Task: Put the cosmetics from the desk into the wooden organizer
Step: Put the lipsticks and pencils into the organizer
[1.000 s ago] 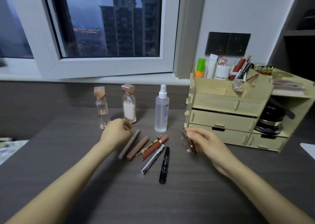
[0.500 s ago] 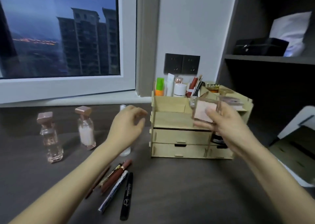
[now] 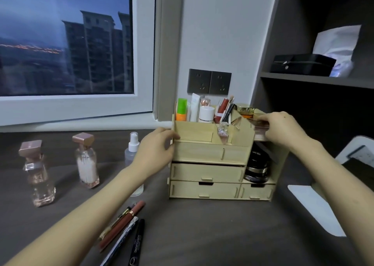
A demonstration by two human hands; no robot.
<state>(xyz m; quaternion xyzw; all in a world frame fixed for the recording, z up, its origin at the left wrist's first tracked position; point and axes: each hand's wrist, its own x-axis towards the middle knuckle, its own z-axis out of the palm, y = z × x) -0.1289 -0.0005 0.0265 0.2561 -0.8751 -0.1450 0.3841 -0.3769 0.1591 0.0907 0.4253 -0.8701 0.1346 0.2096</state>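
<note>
- Right hand (image 3: 283,131): the fingertips pinch a flat, pinkish clear-cased compact (image 3: 261,126) by its near and right edges. The fingers are curled over it, the wrist is raised, and the forearm comes in from the lower right.
- Compact: it is at the upper right shelf of the pale wooden organizer (image 3: 210,154), above the open bay of round black jars (image 3: 256,164). Its broad face is about level and its long edge runs left to right along the shelf. Whether it is seated on the board or just over it cannot be told, because the fingers hide the underside.
- Judgement: the shelf runs leftward and away from the grip, so the next move looks like a short inward slide, then release.
- Left hand (image 3: 157,147): it grips the organizer's left wall, thumb on the front edge — apparently bracing the unit.
- Not yet stowed on the dark grey desk (image 3: 202,235): two glass perfume bottles with rose-gold caps (image 3: 87,162), a clear spray bottle (image 3: 132,150) and a fan of slim tubes and pencils (image 3: 125,225). All lie left of the organizer — nearer the left hand.
</note>
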